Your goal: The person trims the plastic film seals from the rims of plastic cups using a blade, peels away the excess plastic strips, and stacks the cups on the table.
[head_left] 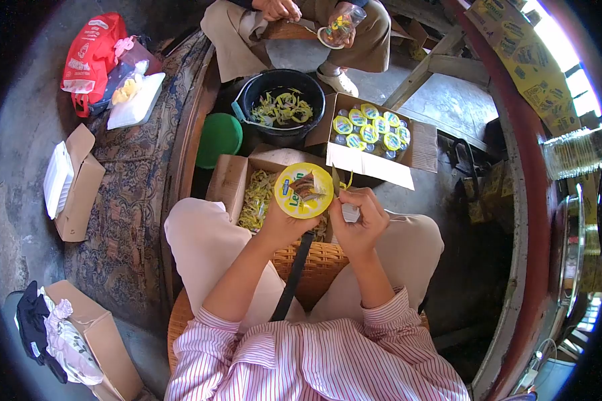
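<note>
My left hand (282, 226) is closed around a plastic cup with a round yellow lemon-print lid (304, 191), its top facing up towards me. My right hand (358, 219) pinches a small knife, whose thin dark blade (335, 179) stands against the lid's right edge; its handle is hidden by the fingers. A narrow yellow strip (346, 180) curls beside the blade. Below the hands, an open cardboard box (226, 184) holds many yellow trimmings (255, 200).
A black bucket (246, 90) with yellow strips stands ahead, beside a green basin (219, 140). Right of it, a carton (421, 147) holds several yellow-lidded cups (371, 127). Opposite, another person's hand holds a clear cup (342, 27). A red bag (93, 57) lies left.
</note>
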A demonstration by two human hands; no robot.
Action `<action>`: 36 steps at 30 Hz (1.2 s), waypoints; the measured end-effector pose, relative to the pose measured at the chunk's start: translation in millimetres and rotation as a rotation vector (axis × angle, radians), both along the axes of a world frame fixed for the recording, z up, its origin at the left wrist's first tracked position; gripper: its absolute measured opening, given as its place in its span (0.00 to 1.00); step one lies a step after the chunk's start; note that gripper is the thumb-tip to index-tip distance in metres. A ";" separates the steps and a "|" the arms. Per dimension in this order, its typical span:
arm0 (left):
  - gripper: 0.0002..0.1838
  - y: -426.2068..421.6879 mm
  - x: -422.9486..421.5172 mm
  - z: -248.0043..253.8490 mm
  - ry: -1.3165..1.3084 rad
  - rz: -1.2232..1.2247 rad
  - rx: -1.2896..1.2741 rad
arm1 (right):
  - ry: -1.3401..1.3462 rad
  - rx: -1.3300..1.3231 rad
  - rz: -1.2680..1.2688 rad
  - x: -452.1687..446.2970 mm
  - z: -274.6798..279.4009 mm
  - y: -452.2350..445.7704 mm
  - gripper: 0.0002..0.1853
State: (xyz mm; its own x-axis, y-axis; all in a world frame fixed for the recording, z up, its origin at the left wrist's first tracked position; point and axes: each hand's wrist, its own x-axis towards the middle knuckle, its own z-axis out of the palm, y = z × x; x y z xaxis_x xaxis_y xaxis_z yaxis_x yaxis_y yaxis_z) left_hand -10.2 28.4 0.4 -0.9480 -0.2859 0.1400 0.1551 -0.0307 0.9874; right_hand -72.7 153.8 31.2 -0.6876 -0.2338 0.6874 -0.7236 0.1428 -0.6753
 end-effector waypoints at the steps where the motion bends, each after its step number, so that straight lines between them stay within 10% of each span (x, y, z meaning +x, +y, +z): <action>1: 0.29 -0.2 0.2 0.1 -0.009 0.000 -0.001 | 0.009 -0.003 0.006 -0.5 0.5 -0.1 0.09; 36: 0.36 -4.9 4.3 -3.7 -0.005 -0.119 -0.029 | -0.048 -0.030 0.016 -1.4 -2.7 4.4 0.09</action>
State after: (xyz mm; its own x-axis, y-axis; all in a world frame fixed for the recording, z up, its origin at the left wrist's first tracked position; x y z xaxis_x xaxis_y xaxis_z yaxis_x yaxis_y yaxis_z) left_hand -5.9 23.5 -3.3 -0.9756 -0.1674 0.1418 0.1472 -0.0199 0.9889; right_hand -74.0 158.2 28.5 -0.7164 -0.2242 0.6607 -0.6923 0.1107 -0.7131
